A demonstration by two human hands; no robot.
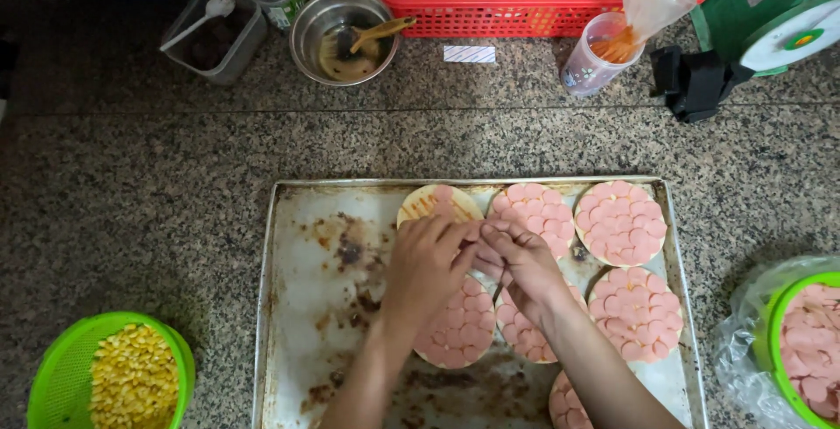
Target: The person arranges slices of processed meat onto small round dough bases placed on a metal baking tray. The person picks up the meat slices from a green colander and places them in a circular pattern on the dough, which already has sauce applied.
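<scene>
A green bowl [66, 368] heaped with corn kernels [133, 378] sits at the near left on the speckled stone counter [140, 193]. Farther back are a small grey tub [223, 44] with a white spoon [197, 19] in it and a steel bowl [337, 22] holding a brush [376, 33].

A worn metal tray [306, 271] lies in the middle. On its upper edge rests a round flatbread [429, 201], still mostly bare, with one pink sausage slice [444, 192] on top. The left hand [426, 267] lies just below it, fingers close together and curled, their tips meeting those of the right hand [522, 264]. The right hand's fingers are pinched together too; whether they grip a slice I cannot tell. Both hands cover part of two flatbreads already tiled with pink slices [459, 328].

To the right on the tray, three more covered rounds [619, 221] sit side by side, nearly touching. Behind the tray stand a red basket [490, 13] and a clear cup [595, 57]. At the far right are a green scale [770, 9] and a green bowl of sausage slices [809, 341] lined with plastic.
</scene>
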